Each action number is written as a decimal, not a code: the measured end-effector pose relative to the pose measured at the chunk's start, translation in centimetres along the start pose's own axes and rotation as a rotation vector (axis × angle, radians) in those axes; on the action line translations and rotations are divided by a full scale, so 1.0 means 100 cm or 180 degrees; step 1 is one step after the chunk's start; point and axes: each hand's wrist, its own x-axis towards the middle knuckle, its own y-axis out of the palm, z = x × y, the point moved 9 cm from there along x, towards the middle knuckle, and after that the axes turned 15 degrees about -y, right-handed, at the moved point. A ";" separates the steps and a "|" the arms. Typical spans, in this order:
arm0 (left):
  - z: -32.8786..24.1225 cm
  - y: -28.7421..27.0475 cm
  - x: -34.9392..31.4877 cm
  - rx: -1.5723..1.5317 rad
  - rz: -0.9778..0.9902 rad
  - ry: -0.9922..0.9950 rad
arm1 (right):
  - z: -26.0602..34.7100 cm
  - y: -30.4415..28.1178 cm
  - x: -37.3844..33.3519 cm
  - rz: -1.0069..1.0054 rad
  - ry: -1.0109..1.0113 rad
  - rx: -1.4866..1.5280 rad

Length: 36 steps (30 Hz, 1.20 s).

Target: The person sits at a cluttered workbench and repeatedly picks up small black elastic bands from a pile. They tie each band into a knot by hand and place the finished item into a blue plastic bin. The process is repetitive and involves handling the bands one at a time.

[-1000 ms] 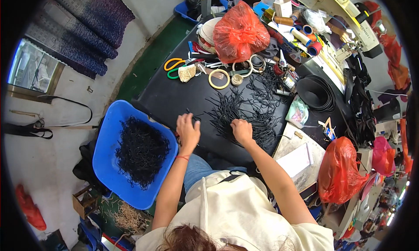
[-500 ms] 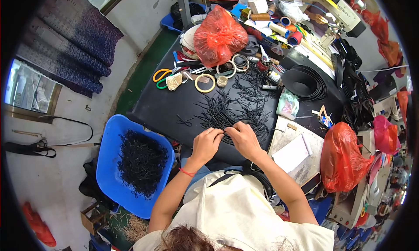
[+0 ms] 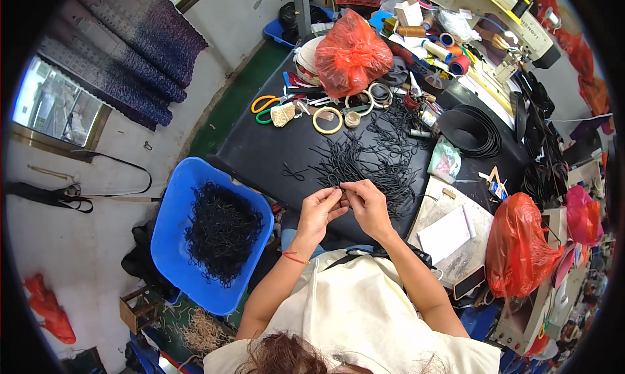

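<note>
Over the near edge of the black table (image 3: 260,159), my left hand (image 3: 319,212) and my right hand (image 3: 368,208) meet fingertip to fingertip. Both are closed in a pinch on a thin black cord, mostly hidden by the fingers. Just beyond them spreads a heap of black cords (image 3: 355,160), its strands running toward me. One looped cord (image 3: 294,173) lies apart, left of the heap. To my left, a blue plastic tub (image 3: 164,244) holds a tangled mass of looped black cords (image 3: 224,234).
Scissors with orange handles (image 3: 263,104), a tape roll (image 3: 327,121) and a red plastic bag (image 3: 351,55) lie at the back. Coiled black strapping (image 3: 470,132) is farther right. A worn board (image 3: 423,211) with white paper (image 3: 446,234) and a phone (image 3: 469,283) sits at my right.
My hands have turned and drawn a little nearer to me, with the left palm tipped up more. The whole view has shifted, so the table and tub appear farther right.
</note>
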 end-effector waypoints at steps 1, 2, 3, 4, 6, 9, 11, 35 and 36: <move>-0.001 0.000 -0.001 -0.0001 -0.0032 0.0040 | -0.001 0.002 0.000 0.0012 0.0013 0.0053; 0.000 -0.002 -0.001 0.0068 -0.0101 0.0016 | -0.001 0.004 -0.001 0.0023 0.0030 0.0102; 0.001 -0.004 -0.001 0.0136 -0.0171 -0.0010 | -0.002 0.005 -0.001 0.0034 0.0047 0.0152; 0.001 -0.006 -0.001 0.0205 -0.0241 -0.0036 | -0.004 0.005 -0.001 -0.0009 0.0179 0.0305; -0.004 -0.006 0.001 0.0165 -0.0121 0.0299 | -0.007 0.008 -0.003 -0.0084 0.0450 0.0622; -0.013 -0.004 -0.003 -0.0587 0.0181 0.0395 | 0.002 -0.004 -0.001 0.0004 -0.0050 -0.0186; -0.015 -0.005 -0.003 -0.0684 0.0324 0.0246 | 0.008 -0.012 0.000 0.0079 -0.0232 -0.0488; -0.009 0.011 -0.037 0.1022 0.0641 0.0073 | 0.006 -0.011 -0.001 0.0922 0.0107 0.0001; -0.007 0.008 -0.034 0.0564 0.0713 0.0024 | 0.004 -0.006 -0.005 0.0845 0.0226 0.0195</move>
